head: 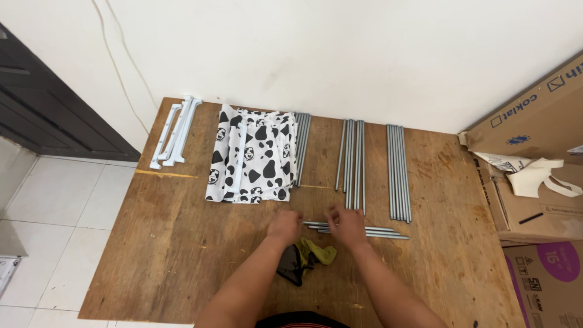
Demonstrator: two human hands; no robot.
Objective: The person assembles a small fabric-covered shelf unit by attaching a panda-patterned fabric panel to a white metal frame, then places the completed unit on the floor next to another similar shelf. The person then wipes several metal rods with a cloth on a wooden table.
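A large wooden board [182, 243], brown, scuffed and rectangular, lies flat on a white tiled floor [54, 200] against a white wall [334, 48]. Brown cardboard boxes [534, 121] stand at its right edge, with a cream cloth bag [537, 176] draped over one.

Toward the far side of the board lies a folded cloth [252, 158], soft, white with black cow patches. Left of it are white plastic bars [176, 130], flat and long, running away from the person. Just right of the cloth, and further right in two more bundles, lie long metal rods [398, 173], thin, round, grey and smooth, all pointing from near to far.

The short metal rods [376, 232] lie near the middle of the board, just below the long bundles. Their long axis runs left to right, crosswise to the others, with the free ends pointing right.

The left hand [284, 226] rests at the left ends of these rods, fingers curled and close together; whether they pinch a rod cannot be told. The right hand [346, 226] lies over the same rods, its fingers slightly spread on top of them.

Between the forearms sits a small crumpled rag [303, 258], black and yellow-green.
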